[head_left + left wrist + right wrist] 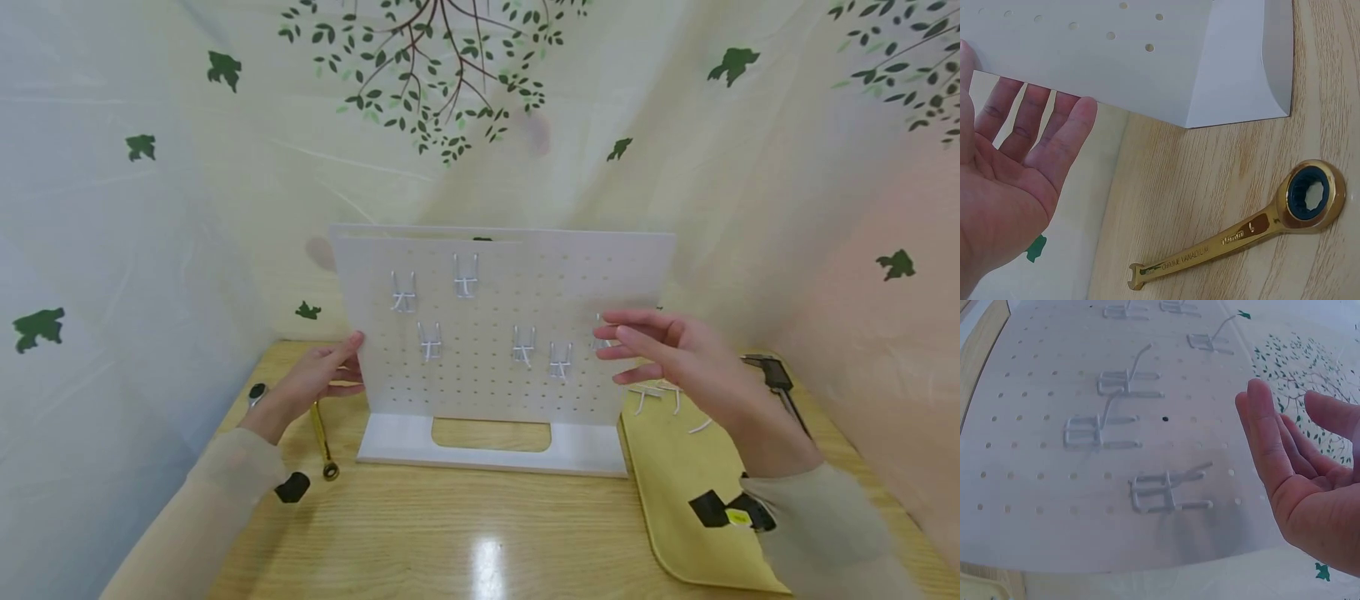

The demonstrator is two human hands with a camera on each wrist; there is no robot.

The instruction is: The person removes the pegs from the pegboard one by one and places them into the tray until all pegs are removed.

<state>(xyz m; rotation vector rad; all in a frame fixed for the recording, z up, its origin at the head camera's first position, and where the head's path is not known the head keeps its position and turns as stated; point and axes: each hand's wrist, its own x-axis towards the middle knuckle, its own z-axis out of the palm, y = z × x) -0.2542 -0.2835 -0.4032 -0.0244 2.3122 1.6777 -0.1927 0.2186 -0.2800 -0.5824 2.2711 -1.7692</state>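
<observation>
A white pegboard stands upright on its white base, with several white wire hooks mounted across its front. At its left edge my left hand grips the board. The thumb is at the front and the other fingers go behind the edge, as the left wrist view shows with the hand. My right hand is raised by the board's right side, its fingers loosely extended and holding nothing. The hook nearest it is partly hidden by the fingers in the head view.
A gold ratchet wrench lies left of the board on the wooden table. To the right, a yellow mat or tray bears loose white hooks. A dark caliper lies behind my right forearm. A leaf-printed curtain hangs behind.
</observation>
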